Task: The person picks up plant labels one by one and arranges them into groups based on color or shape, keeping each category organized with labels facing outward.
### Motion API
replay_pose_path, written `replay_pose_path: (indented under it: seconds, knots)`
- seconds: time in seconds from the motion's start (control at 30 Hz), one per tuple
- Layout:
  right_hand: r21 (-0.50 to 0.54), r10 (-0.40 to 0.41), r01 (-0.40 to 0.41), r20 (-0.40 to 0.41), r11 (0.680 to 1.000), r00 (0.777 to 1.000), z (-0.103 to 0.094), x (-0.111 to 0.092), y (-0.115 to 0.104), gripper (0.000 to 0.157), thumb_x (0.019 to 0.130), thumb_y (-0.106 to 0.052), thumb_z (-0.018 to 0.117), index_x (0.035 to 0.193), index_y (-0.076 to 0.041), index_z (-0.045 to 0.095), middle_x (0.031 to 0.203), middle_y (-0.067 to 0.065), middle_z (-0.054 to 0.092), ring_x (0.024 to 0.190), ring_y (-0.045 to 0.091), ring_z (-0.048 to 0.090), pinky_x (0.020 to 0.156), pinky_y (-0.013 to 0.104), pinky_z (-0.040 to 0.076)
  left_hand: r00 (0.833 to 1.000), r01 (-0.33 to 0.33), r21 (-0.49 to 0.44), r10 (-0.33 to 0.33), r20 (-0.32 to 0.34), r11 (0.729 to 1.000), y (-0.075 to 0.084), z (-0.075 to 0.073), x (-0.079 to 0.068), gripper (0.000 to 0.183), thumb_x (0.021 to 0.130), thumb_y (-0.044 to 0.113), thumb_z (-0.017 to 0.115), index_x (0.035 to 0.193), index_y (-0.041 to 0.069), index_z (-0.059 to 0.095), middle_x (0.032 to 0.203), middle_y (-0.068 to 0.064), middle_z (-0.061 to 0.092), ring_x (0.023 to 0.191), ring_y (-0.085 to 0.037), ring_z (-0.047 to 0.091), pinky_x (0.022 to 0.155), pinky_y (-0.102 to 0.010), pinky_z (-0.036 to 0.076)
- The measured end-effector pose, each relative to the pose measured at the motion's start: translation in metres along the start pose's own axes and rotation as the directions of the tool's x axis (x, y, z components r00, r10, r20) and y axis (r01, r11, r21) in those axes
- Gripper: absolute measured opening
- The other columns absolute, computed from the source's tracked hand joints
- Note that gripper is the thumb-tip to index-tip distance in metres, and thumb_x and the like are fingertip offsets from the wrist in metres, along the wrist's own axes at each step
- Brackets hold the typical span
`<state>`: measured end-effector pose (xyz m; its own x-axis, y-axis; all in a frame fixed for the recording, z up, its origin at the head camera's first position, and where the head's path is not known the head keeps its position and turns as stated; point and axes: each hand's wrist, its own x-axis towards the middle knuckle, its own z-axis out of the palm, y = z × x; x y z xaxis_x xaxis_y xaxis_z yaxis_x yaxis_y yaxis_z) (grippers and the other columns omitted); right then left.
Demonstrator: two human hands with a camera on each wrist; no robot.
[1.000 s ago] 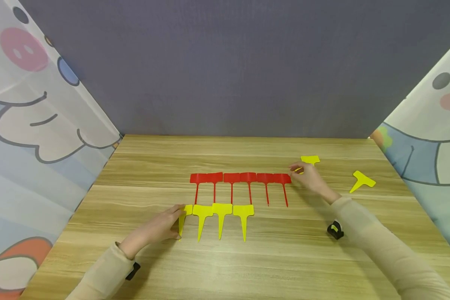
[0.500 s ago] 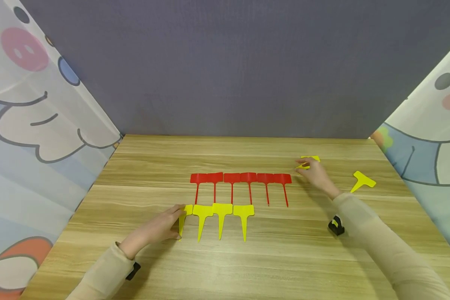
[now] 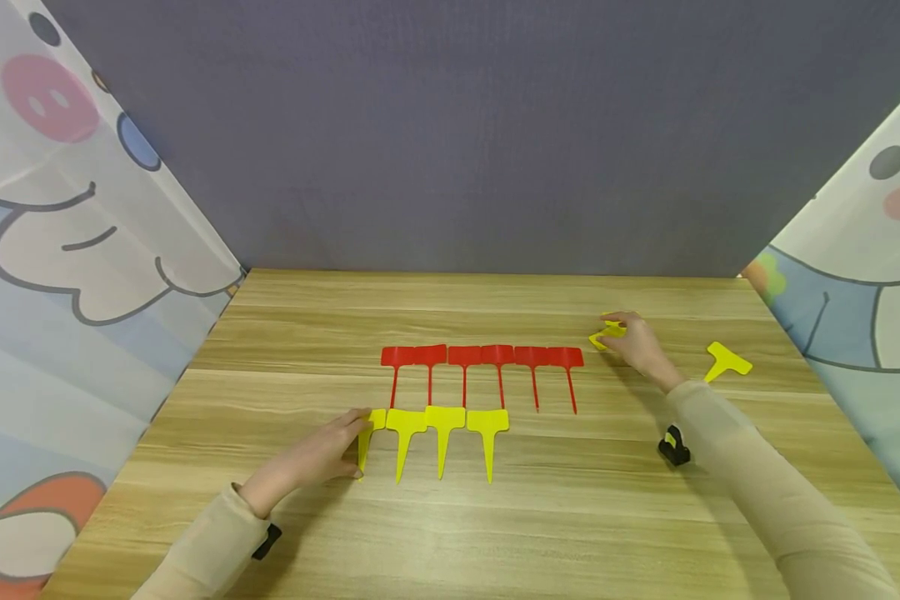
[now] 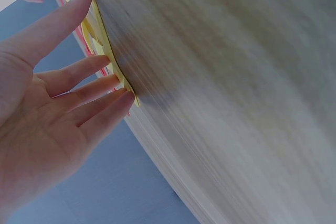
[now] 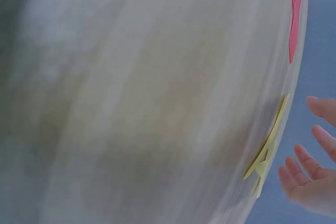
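My left hand (image 3: 318, 457) rests at the left end of a row of yellow T-shaped plant labels (image 3: 446, 418), its fingers touching the leftmost label (image 3: 376, 419). In the left wrist view the thumb and fairly straight fingertips lie along that yellow label's edge. My right hand (image 3: 640, 343) hovers at the back right over yellow labels (image 3: 597, 340), which it partly hides. The right wrist view shows its relaxed, spread fingers apart from a yellow label (image 5: 272, 139), holding nothing. Behind the yellow row lies a row of red T-shaped plant labels (image 3: 464, 357), heads side by side and stems pointing toward me.
One more yellow label (image 3: 726, 360) lies slanted at the right of the wooden table (image 3: 495, 542). A grey panel (image 3: 450, 142) rises behind the table's back edge. Printed curtains (image 3: 37, 275) hang at both sides.
My right hand has moved rightward from beside the last red label to over the yellow labels at the back right. The left hand and both rows have stayed in place.
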<state>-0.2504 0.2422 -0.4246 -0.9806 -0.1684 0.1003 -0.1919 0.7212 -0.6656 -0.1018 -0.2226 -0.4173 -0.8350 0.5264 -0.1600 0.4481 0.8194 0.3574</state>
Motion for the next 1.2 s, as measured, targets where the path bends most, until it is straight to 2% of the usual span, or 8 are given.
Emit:
replay_pose_path:
  seconds: [0.17, 0.5, 0.77, 1.0, 1.2]
  knots:
    - [-0.011, 0.036, -0.036, 0.014, 0.999, 0.999, 0.000, 0.001, 0.003, 0.044, 0.080, -0.006, 0.061, 0.118, 0.013, 0.047, 0.119, 0.036, 0.038, 0.108, 0.046, 0.037, 0.090, 0.054, 0.033, 1.000, -0.006, 0.008, 0.006, -0.001, 1.000, 0.000, 0.000, 0.001, 0.063, 0.068, 0.014, 0.075, 0.119, -0.011, 0.047, 0.133, -0.025, 0.036, 0.118, -0.039, 0.039, 0.091, -0.047, 0.038]
    - [-0.030, 0.057, -0.056, 0.032, 0.998, 0.998, -0.001, 0.004, 0.008, 0.048, 0.080, -0.006, 0.061, 0.120, 0.014, 0.044, 0.119, 0.037, 0.035, 0.109, 0.047, 0.036, 0.091, 0.055, 0.033, 1.000, 0.000, 0.003, 0.000, 0.005, 1.000, 0.000, -0.001, 0.002, 0.064, 0.068, 0.015, 0.075, 0.119, -0.011, 0.047, 0.133, -0.025, 0.035, 0.118, -0.039, 0.038, 0.092, -0.047, 0.038]
    - [-0.064, 0.024, -0.022, 0.025, 0.998, 0.999, 0.001, 0.006, 0.012, 0.047, 0.078, -0.005, 0.063, 0.116, 0.017, 0.046, 0.117, 0.039, 0.038, 0.108, 0.048, 0.037, 0.092, 0.054, 0.032, 1.000, 0.010, 0.005, -0.010, 0.013, 1.000, 0.000, -0.001, 0.001, 0.063, 0.069, 0.015, 0.075, 0.120, -0.010, 0.047, 0.133, -0.024, 0.035, 0.118, -0.039, 0.039, 0.092, -0.046, 0.038]
    - [-0.098, 0.030, -0.025, 0.045, 0.995, 0.999, 0.002, 0.009, 0.015, 0.048, 0.078, -0.005, 0.064, 0.116, 0.018, 0.046, 0.119, 0.036, 0.042, 0.113, 0.050, 0.032, 0.095, 0.055, 0.029, 1.000, 0.008, 0.000, -0.008, 0.012, 1.000, 0.002, -0.003, 0.000, 0.063, 0.069, 0.014, 0.074, 0.120, -0.011, 0.046, 0.133, -0.025, 0.035, 0.118, -0.039, 0.038, 0.092, -0.047, 0.038]
    - [-0.109, 0.024, -0.019, 0.047, 0.994, 0.999, 0.003, 0.010, 0.015, 0.047, 0.079, -0.006, 0.064, 0.115, 0.018, 0.047, 0.118, 0.036, 0.044, 0.112, 0.049, 0.033, 0.094, 0.055, 0.030, 1.000, 0.023, -0.011, -0.022, 0.020, 1.000, 0.003, -0.003, 0.000, 0.064, 0.069, 0.014, 0.074, 0.120, -0.011, 0.046, 0.134, -0.025, 0.034, 0.120, -0.039, 0.036, 0.093, -0.047, 0.037]
